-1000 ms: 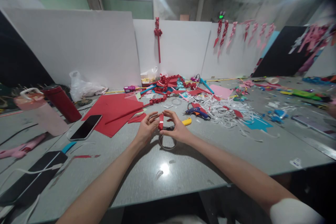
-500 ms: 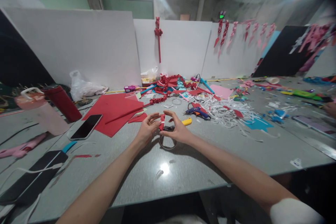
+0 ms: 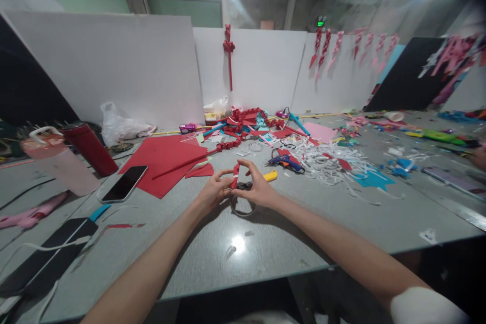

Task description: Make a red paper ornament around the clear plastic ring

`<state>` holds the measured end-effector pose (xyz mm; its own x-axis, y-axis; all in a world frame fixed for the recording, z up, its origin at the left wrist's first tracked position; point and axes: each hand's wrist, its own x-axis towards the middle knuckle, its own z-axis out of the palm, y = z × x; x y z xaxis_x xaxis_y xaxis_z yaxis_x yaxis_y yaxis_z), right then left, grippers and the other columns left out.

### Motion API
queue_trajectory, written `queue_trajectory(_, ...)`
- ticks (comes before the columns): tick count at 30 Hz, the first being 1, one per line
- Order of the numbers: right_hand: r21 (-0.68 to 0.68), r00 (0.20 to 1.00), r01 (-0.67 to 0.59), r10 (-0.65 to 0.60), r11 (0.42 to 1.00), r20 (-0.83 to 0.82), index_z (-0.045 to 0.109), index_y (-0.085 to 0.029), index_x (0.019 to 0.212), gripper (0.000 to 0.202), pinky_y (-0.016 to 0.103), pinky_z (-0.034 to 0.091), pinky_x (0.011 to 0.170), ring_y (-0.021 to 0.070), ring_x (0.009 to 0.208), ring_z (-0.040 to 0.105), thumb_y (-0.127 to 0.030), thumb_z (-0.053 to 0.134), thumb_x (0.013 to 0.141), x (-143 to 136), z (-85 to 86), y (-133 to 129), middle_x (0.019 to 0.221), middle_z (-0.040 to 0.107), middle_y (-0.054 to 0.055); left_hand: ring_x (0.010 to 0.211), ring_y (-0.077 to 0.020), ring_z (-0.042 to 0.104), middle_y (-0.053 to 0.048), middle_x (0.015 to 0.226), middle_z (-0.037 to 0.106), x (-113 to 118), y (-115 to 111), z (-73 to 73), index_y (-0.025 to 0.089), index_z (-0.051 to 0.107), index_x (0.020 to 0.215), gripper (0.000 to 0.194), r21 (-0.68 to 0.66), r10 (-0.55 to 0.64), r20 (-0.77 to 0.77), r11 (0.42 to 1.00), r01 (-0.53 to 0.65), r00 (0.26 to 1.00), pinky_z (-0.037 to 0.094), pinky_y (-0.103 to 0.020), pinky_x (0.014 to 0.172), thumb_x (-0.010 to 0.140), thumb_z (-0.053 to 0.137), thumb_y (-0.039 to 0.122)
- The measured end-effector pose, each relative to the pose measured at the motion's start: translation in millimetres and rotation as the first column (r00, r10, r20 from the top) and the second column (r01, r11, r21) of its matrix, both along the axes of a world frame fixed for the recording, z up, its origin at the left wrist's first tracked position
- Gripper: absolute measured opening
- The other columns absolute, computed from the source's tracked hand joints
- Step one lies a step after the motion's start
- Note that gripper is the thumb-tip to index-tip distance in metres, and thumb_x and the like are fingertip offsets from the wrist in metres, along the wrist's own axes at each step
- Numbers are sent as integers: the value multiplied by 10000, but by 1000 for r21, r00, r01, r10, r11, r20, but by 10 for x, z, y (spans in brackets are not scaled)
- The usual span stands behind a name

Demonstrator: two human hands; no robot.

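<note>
A small folded red piece (image 3: 236,176) with a white patch is held upright between my two hands, above the grey table (image 3: 212,258). My left hand (image 3: 214,191) pinches its left side. My right hand (image 3: 256,186) grips its ends, index finger at the top and thumb at the bottom. Just under my hands lies a roll of clear tape (image 3: 243,207). Behind my right fingers is a tool with a yellow handle (image 3: 270,176), its dark end partly hidden.
Red sheets (image 3: 163,162) and a phone (image 3: 125,184) lie left, near a red bottle (image 3: 93,149) and a pink bottle (image 3: 70,169). A blue glue gun (image 3: 286,162) and white paper strips (image 3: 326,157) lie right. A person's hand (image 3: 479,158) shows at the right edge.
The red piece has turned slightly and looks narrower. My left fingers have shifted a little lower on it, while my right hand has barely moved.
</note>
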<state>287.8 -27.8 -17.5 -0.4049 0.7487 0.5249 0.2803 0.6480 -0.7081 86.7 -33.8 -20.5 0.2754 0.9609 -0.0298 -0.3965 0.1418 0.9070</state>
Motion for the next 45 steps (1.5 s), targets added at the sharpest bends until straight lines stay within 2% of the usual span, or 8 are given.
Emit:
queue_trajectory(5,-10,1000,-10,10,1000,0,338,-376,1622,989,522,475,1162,316,1515,449,-460,907,818,0,-29,10,1650,419,119,617,-129,652,-7,804,724,-20,33,-17,159,668,1224,633,2,-18,41,1000,18,999,556,-272,652,673,966,250)
queue_trajectory(11,7,999,42,-42,999,-10,365,-301,1607,982,570,402,1219,343,1511,460,-484,914,814,-9,-65,48,1620,458,160,642,-135,657,-6,815,716,-34,48,-43,161,669,1229,634,21,-34,65,999,33,997,557,-266,629,672,968,224)
queue_trajectory(20,22,1000,6,-6,1000,-30,387,-300,1603,964,554,425,1202,341,1504,476,-493,915,819,-14,-55,35,1607,473,156,653,-123,643,-2,826,700,-33,49,-74,172,671,1240,595,26,-46,84,999,44,995,550,-247,629,707,937,189)
queue_trajectory(34,52,1000,0,1,999,-19,372,-294,1615,945,548,428,1206,331,1501,485,-473,895,849,6,-38,57,1615,478,164,697,-133,664,-24,885,724,-41,32,-24,177,683,1244,572,6,-29,93,1000,28,995,582,-271,683,720,911,193)
queue_trajectory(45,58,1000,17,-17,998,-6,387,-299,1601,896,520,480,1126,326,1457,528,-448,878,866,24,-14,57,1602,495,166,763,-132,695,-27,880,728,-47,15,32,149,697,1234,584,-35,-4,133,999,8,991,578,-242,725,691,909,124)
